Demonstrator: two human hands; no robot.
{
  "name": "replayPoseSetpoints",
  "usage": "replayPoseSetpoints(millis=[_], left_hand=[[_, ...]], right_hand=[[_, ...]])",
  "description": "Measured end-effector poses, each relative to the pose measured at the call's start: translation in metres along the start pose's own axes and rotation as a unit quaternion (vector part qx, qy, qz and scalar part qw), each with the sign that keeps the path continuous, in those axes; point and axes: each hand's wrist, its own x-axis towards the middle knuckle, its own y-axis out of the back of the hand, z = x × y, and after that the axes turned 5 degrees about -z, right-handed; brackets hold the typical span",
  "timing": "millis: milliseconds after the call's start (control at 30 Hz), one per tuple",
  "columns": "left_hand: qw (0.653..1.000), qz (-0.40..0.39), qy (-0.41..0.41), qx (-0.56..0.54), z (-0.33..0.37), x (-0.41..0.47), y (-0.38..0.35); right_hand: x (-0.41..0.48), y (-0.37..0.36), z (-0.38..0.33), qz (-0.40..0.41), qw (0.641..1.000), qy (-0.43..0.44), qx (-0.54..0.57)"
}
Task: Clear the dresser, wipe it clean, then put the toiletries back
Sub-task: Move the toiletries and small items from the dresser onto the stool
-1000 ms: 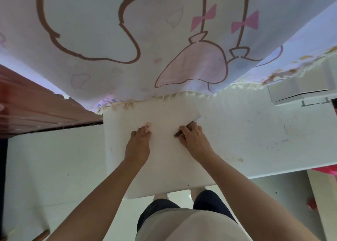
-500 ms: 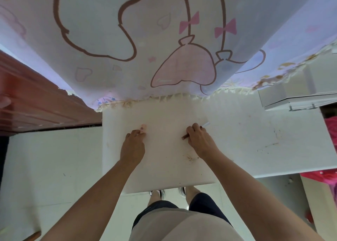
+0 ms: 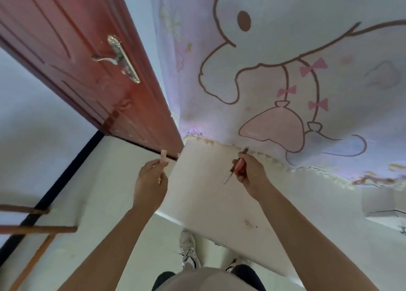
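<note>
We see two lots of small toiletries, both lifted off the counter [image 3: 208,194]. The left hand [image 3: 150,180] has its fingers curled round a short pale-pink stick [image 3: 163,156], whose top pokes up above the fingertips. It hangs just past the counter's left edge, over the floor [image 3: 105,180]. The right hand [image 3: 250,173] pinches a few slim sticks [image 3: 238,165], one red and one dark, with a pale tip pointing down to the left. It holds them above the far part of the counter.

The white top carries a brownish smudge [image 3: 249,222] near its front edge. Behind it hangs a cartoon-printed cloth [image 3: 274,70] with a fringed hem. To the left stands a red-brown door [image 3: 72,48] with a metal handle [image 3: 118,57]. At the lower left we see a wooden frame [image 3: 37,229], and below us white shoes [image 3: 189,249].
</note>
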Motion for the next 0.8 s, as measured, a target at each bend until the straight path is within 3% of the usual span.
replayPoseSetpoints(millis=[100, 267, 500, 800], left_hand=[[0.998, 0.052, 0.028, -0.001, -0.013, -0.033, 0.034], [0.994, 0.098, 0.037, -0.001, -0.055, -0.082, 0.085], [0.984, 0.170, 0.047, 0.000, -0.154, -0.188, 0.188], [0.952, 0.257, 0.168, 0.010, -0.299, -0.334, 0.306]], right_hand=[[-0.015, -0.034, 0.011, -0.066, 0.995, -0.046, 0.066], [-0.061, -0.097, 0.046, -0.193, 0.979, -0.065, 0.025], [-0.150, -0.232, 0.137, -0.238, 0.964, -0.020, -0.116], [-0.255, -0.412, 0.281, -0.346, 0.872, 0.040, -0.343]])
